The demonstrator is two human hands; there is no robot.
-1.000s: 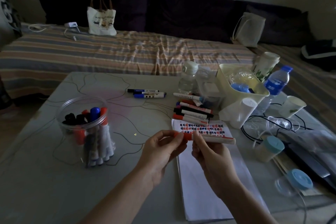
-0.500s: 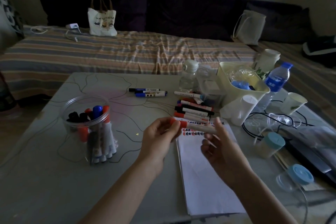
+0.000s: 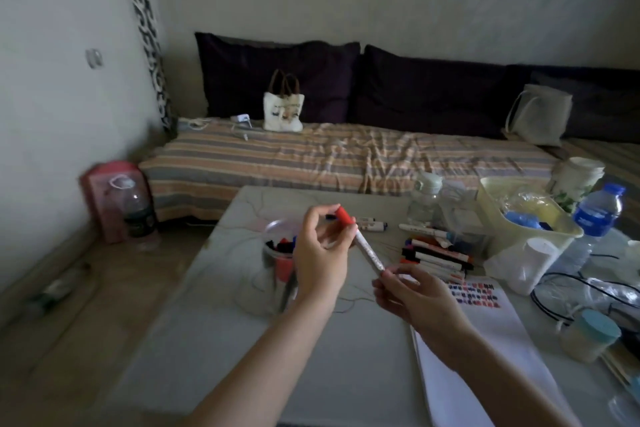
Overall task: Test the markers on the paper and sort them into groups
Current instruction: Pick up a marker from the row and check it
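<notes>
Marker status: white-barrelled marker with red cap [image 3: 369,251] is now lifted off the work area and held slanted in the air between both hands, above the grey tabletop [image 3: 214,340]. Half a second ago it sat low and roughly level over the top of the white paper pad [image 3: 485,350]; a second ago it was horizontal right above the swatches. The view has also tilted up, showing more wall and the striped couch cover.

Left hand [image 3: 320,253] pinches the red cap end between thumb and fingertips; right hand [image 3: 415,298] grips the tail end of the barrel. Both closed on the same marker. Can't tell whether the cap is seated or partly pulled; blur hides the joint.

Read on the task: looks like uncapping or recapping, more likely the start of a new test, but that's a guess. The pad carries rows of red, blue and dark test marks [image 3: 472,293] near its top edge, so testing is well under way.

Groups so far: a pile of red and black markers [image 3: 434,258] lies just past the pad, a pair of blue-capped markers [image 3: 370,222] lies further back, and the clear plastic jar [image 3: 277,263] of untested markers stands behind the left hand.
</notes>
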